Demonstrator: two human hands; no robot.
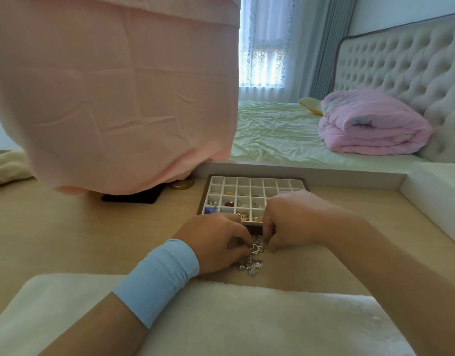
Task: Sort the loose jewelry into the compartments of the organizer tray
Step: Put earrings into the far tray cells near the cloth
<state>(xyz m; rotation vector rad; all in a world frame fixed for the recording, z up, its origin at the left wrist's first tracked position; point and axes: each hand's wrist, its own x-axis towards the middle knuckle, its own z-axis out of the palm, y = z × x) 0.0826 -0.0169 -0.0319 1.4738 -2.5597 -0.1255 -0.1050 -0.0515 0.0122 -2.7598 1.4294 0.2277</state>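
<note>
Your left hand [218, 242], with the blue wristband [157, 281] on its wrist, has its fingers curled in tight, and the fingertips [243, 246] pinch a small gold-and-silver piece [256, 249]. Your right hand [295, 219] is curled as well, knuckles up, with its fingertips [268, 241] down just to the right of that same piece. Whether they grip it, I cannot tell. Just under both sets of fingertips, on the side nearer you, the pile of loose silver jewelry [249, 265] lies on the wooden table [67, 240]. Just beyond your fingers sits the organizer tray [204, 199], its near right part hidden behind your right hand. A blue piece [211, 209], a red piece [229, 203] and gold pieces [243, 215] lie in separate compartments of the rows nearest your knuckles. Well beyond your left fingers a pink cloth [118, 98] hangs down to the table, with a round gold lid [181, 185] at its lower edge. A white fluffy cloth [221, 317] lies under your forearms.
</note>
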